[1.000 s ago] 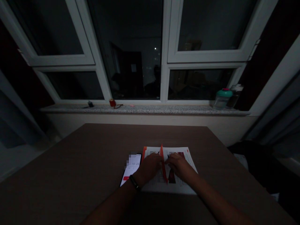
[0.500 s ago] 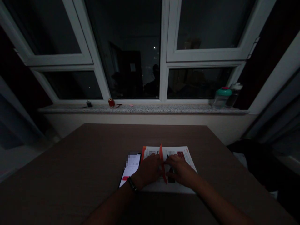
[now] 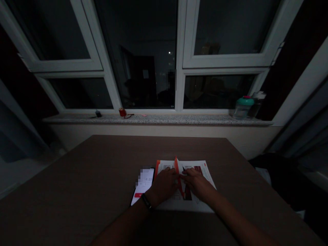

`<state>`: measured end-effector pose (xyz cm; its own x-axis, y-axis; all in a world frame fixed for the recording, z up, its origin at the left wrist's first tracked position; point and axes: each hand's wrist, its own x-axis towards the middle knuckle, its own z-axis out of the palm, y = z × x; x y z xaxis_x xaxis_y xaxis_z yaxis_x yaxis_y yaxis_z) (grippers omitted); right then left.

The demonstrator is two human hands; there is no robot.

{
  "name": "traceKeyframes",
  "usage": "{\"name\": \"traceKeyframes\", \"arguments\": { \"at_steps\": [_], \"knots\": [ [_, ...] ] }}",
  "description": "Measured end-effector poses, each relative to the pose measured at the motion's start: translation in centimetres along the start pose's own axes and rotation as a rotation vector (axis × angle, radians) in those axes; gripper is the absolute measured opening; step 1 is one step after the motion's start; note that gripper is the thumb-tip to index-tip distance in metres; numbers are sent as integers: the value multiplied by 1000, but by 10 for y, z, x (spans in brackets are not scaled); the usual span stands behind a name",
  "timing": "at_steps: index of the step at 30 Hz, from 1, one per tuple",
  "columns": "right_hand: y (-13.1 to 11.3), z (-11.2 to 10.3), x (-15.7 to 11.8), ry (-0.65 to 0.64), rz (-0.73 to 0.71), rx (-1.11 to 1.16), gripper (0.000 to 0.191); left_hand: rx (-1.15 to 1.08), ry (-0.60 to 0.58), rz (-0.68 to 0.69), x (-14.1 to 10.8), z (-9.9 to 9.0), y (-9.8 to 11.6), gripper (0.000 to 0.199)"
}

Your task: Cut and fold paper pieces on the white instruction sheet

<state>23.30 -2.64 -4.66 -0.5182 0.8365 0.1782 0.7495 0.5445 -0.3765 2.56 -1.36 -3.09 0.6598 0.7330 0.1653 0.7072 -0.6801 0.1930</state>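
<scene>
An orange-red piece of folded paper [image 3: 176,165] stands on edge over an open printed booklet or sheet [image 3: 208,176] on the table. Its top rises to a point, and a white side shows at the right. My left hand [image 3: 165,184], with a dark band on the wrist, is closed along the paper's left side. From the right, my right hand [image 3: 196,182] presses its fingertips together against the same paper. Both hands rest low over the printed page; the thumbs are partly hidden in the dim light.
A lit phone [image 3: 143,184] lies left of the booklet on the brown table [image 3: 77,184]. On the stone windowsill [image 3: 164,119] are a small red container [image 3: 122,112], a dark little bottle [image 3: 98,113] and a teal-lidded bottle [image 3: 243,106].
My right hand's fingers have drawn closer together against the red paper. The paper's lower end has shifted slightly right. My left hand has hardly moved.
</scene>
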Motion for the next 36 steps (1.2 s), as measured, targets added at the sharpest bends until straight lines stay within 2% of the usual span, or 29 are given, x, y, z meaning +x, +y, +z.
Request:
{"name": "traceKeyframes", "arguments": {
  "at_steps": [7,18,23,28,33,36],
  "knots": [
    [-1,-3,-3,-37,18,14,46,21,4,-6,-2,-2,3,30],
    [-7,-13,-10,-88,6,62,69,-3,4,7,-7,-7,7,57],
    [-9,-18,-14,-94,-6,72,74,-28,-10,37,-8,-10,9,61],
    [-7,-17,-14,-108,-28,60,70,-34,-16,53,-9,-10,8,57],
    [-4,-9,-10,-57,-22,49,55,13,-28,28,-6,-6,7,22],
    [-5,-5,-7,-20,-8,41,46,47,-28,6,-1,-2,7,17]
  ]
}}
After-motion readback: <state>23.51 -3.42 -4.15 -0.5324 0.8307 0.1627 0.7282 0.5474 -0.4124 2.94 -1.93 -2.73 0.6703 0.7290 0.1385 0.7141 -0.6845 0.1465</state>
